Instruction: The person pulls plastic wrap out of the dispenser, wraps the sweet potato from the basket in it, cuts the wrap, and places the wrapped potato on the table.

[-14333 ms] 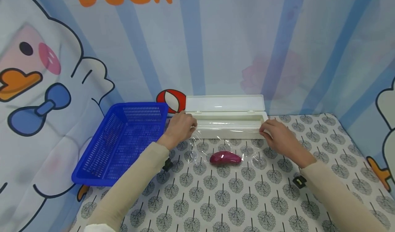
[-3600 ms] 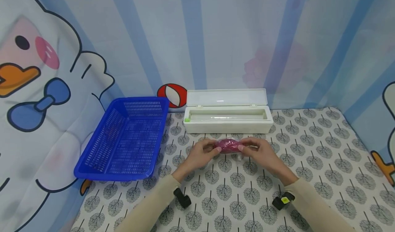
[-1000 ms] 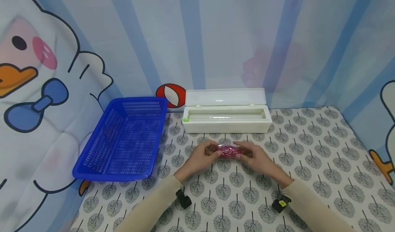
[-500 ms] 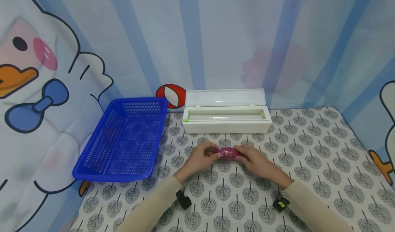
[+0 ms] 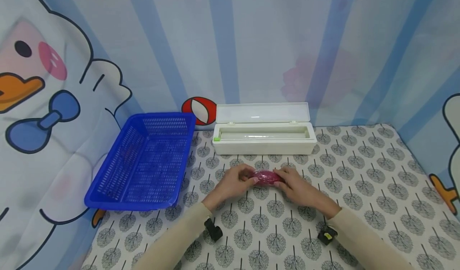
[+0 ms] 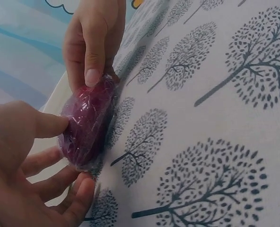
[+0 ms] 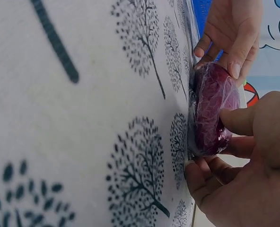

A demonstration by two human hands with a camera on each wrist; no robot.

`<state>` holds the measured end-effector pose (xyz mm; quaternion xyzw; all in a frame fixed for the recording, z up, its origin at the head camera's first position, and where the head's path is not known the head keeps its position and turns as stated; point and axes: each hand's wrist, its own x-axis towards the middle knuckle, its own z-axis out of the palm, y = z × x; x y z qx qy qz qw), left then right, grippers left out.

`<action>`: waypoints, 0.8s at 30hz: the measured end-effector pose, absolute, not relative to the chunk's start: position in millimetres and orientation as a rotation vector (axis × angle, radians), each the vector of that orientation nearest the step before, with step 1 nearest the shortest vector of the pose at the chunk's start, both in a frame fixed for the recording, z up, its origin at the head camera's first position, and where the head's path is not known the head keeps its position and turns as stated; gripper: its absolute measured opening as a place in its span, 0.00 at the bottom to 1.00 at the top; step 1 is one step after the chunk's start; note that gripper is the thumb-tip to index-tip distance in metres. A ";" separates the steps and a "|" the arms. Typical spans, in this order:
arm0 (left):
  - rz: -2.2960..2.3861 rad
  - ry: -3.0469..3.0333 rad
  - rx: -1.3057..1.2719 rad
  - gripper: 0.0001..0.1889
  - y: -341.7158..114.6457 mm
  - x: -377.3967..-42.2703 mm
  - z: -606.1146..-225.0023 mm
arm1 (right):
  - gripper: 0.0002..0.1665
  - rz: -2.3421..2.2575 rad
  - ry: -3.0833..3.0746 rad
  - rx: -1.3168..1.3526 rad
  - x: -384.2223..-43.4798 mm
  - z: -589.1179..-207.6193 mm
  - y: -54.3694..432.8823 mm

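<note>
A purple-red sweet potato (image 5: 265,177), wrapped in shiny, crinkled cling film, sits low over the patterned cloth between the two hands. My left hand (image 5: 235,181) pinches its left end, thumb on the near side. At the other end my right hand (image 5: 293,185) grips it between thumb and fingers. In the left wrist view, the film (image 6: 83,111) clings closely round the sweet potato. Seen from the right wrist, the sweet potato (image 7: 213,111) lies close along the cloth, its underside hidden.
Behind the hands stands a white cling film dispenser (image 5: 264,147), lid up, a clear film roll inside and a green slider (image 5: 217,139) at its left end. A blue plastic basket (image 5: 131,205) stands at the left. A printed curtain (image 5: 258,42) hangs behind.
Earlier both hands held film drawn out of the dispenser over the bare sweet potato. Now it is wrapped and held at both ends, slightly nearer me; the last half second shows almost no movement.
</note>
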<state>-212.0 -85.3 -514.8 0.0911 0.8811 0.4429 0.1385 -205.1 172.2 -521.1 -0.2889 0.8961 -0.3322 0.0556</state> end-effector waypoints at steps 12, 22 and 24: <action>1.091 2.610 0.431 0.29 -91.2 -216.9 -455.1 | 0.28 -1.045 2.752 -0.903 -216.1 -481.4 196.8; 0.771 2.837 0.477 0.39 -104.2 -230.3 -393.7 | 0.39 -0.945 2.977 -0.828 -228.2 -428.1 232.1; 0.691 2.904 0.488 0.40 -113.4 -235.3 -388.8 | 0.41 -0.869 3.055 -0.830 -230.5 -421.5 240.9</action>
